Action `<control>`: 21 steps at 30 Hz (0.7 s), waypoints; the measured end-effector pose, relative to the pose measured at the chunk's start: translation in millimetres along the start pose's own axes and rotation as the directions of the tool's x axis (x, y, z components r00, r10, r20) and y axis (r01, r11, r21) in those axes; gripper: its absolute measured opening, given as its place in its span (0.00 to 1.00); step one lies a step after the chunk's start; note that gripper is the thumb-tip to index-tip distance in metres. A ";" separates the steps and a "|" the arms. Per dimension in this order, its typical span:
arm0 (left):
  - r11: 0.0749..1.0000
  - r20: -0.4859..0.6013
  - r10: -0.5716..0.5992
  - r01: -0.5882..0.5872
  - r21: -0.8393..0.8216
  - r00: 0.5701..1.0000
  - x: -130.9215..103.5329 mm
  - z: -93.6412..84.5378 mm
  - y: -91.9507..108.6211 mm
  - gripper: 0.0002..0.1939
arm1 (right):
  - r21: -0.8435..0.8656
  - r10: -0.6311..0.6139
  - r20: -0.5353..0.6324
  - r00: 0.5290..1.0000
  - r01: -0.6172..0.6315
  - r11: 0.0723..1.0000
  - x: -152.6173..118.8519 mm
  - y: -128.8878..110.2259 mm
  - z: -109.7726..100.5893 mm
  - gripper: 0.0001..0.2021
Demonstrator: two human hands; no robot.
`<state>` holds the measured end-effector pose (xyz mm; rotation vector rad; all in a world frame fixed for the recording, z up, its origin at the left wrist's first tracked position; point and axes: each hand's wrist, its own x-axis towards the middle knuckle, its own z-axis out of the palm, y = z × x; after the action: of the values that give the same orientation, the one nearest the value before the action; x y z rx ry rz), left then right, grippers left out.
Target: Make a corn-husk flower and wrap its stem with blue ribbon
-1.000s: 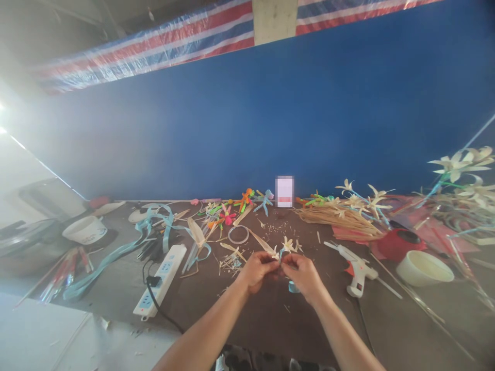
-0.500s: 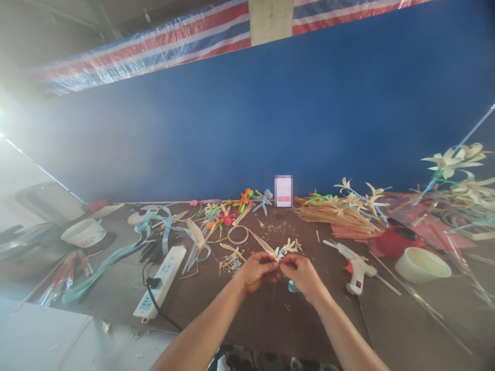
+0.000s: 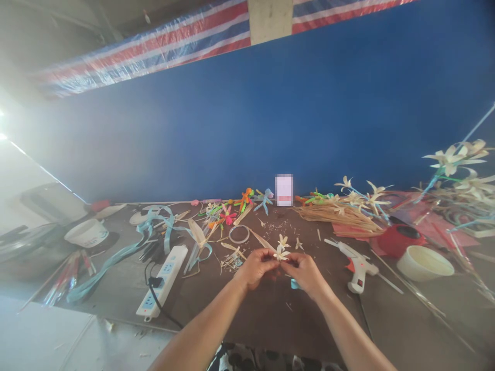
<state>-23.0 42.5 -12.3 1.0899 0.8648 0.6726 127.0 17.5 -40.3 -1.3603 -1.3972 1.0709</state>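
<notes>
Over the middle of the dark table [image 3: 266,319], my left hand [image 3: 257,269] and my right hand [image 3: 303,273] meet fingertip to fingertip. Both are closed in a pinch on a small cream flower [image 3: 281,253] with narrow petals, which points up and away from me. Its lower end is hidden behind my fingers. A light-blue roll of tape [image 3: 295,284] lies beside my right palm, partly covered. Just past my fingers lies a loose pale petal piece [image 3: 299,243].
A power strip [image 3: 162,283] with a black plug lies to the left. On the right are a white glue gun [image 3: 358,265], a cream bowl [image 3: 425,263] and a red container [image 3: 398,239]. Several finished flowers [image 3: 450,157] stand far right. A wire ring [image 3: 239,234] and colourful pipe-cleaner figures [image 3: 246,198] lie behind my hands.
The flower has turned between my fingers, from lying toward the right to standing more upright with its petals showing. My hands have stayed in nearly the same place.
</notes>
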 end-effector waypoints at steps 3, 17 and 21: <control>1.000 -0.019 0.003 -0.003 0.015 1.000 -0.1 0.0 0.2 0.13 | 0.006 -0.035 0.004 0.999 0.035 0.999 -0.8 -2.4 -0.4 0.11; 0.997 -0.130 0.037 -0.027 0.078 0.991 -1.8 0.4 -0.9 0.13 | 0.059 -0.050 0.000 0.999 0.050 0.997 -4.7 -7.7 2.1 0.11; 0.983 -0.148 0.096 -0.070 0.172 0.984 -1.5 -0.3 -3.6 0.11 | -0.005 -0.056 -0.023 0.998 0.056 0.998 -5.8 -9.1 1.4 0.11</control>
<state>-23.8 40.2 -15.4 1.2409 1.0284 0.7730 123.5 11.5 -31.9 -1.3249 -1.4140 1.0130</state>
